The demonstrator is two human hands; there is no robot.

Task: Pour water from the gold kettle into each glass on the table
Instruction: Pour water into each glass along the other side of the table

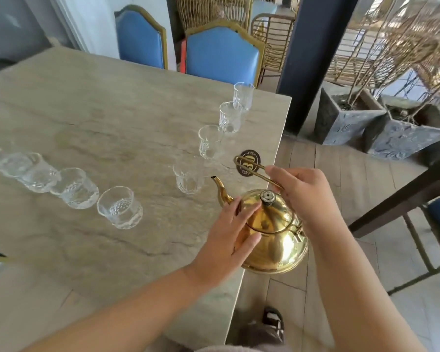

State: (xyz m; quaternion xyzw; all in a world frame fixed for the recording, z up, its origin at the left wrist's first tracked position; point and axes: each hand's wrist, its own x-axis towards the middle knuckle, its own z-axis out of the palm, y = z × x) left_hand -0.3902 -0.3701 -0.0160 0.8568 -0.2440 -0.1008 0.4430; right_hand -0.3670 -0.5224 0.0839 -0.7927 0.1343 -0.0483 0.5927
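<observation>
The gold kettle [274, 240] hangs at the table's right edge, partly over the floor, its spout pointing up-left toward the nearest tall glass [187, 180]. My right hand [302, 191] grips the kettle's wire handle. My left hand [229, 235] rests with straight fingers against the kettle's lid and side. Several tall clear glasses [210, 142] run in a row along the right edge toward the far corner. Several short, wide glasses [120, 210] stand in a row at the left. All the glasses look clear; I cannot tell whether any holds water.
The stone table [99, 110] ends just right of the kettle; a round dark coaster [248, 162] lies near that edge. Two blue chairs [221, 55] stand at the far side. Stone planters [348, 118] and a dark table [404, 196] stand at the right.
</observation>
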